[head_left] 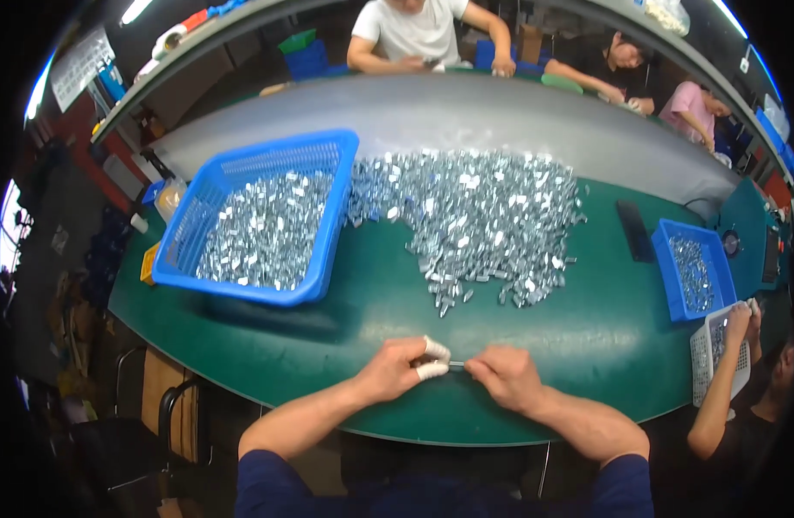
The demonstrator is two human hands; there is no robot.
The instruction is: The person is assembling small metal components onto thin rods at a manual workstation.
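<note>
My left hand (395,366) is closed in a pinch, with white wraps on the thumb and a finger. What sits between those fingertips is too small and hidden to make out. From the right, my right hand (507,376) is closed around a thin silvery metal rod (456,366). The rod's bare end points at the left fingertips and seems to meet them. Both hands are close together, just above the near part of the green table (371,319). Beyond them lies a wide heap of small shiny metal parts (492,216).
At left, a large blue plastic basket (318,293) is filled with similar parts. On the right are a dark flat bar (634,231), a smaller blue bin (671,274) and a white basket (701,367), where a co-worker's hands work. A grey metal partition (431,112) separates more workers opposite.
</note>
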